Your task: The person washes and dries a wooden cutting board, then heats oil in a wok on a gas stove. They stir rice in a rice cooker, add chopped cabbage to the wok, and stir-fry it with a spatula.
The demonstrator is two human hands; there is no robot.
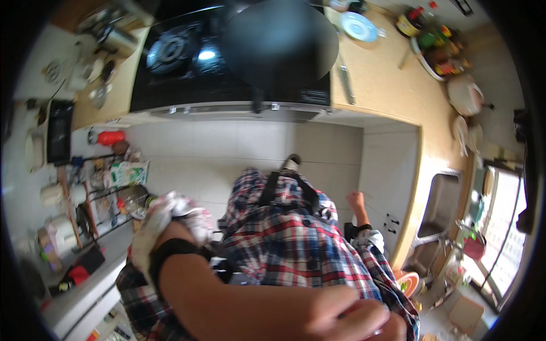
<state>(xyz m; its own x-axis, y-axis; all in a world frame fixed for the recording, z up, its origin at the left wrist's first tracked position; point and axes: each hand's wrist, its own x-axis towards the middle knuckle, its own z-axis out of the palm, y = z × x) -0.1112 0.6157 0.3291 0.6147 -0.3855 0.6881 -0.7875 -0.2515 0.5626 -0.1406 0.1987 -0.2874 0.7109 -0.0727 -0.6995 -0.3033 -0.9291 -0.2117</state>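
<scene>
My left hand [356, 317] is very near the camera at the bottom edge, its fingers bent and partly cut off; whether it holds anything is hidden. Its bare forearm crosses in front of my plaid shirt, with a black band and a pale bunched cloth sleeve farther up. My right hand [357, 202] hangs at my right side, small and blurred, with its fingers seemingly curled, beside the white cabinet doors. No object shows in it. Ahead, a large dark wok or pan [279, 47] covers the right part of the black gas hob [179, 91], its handle pointing towards me.
A knife [346, 81] and a blue-and-white plate [359, 26] lie on the wooden counter [384, 91], with bottles and a pot [465, 96] beyond. A sink [439, 204] is at the right. Loaded shelves [106, 187] stand left, above which sits a red bottle [111, 137].
</scene>
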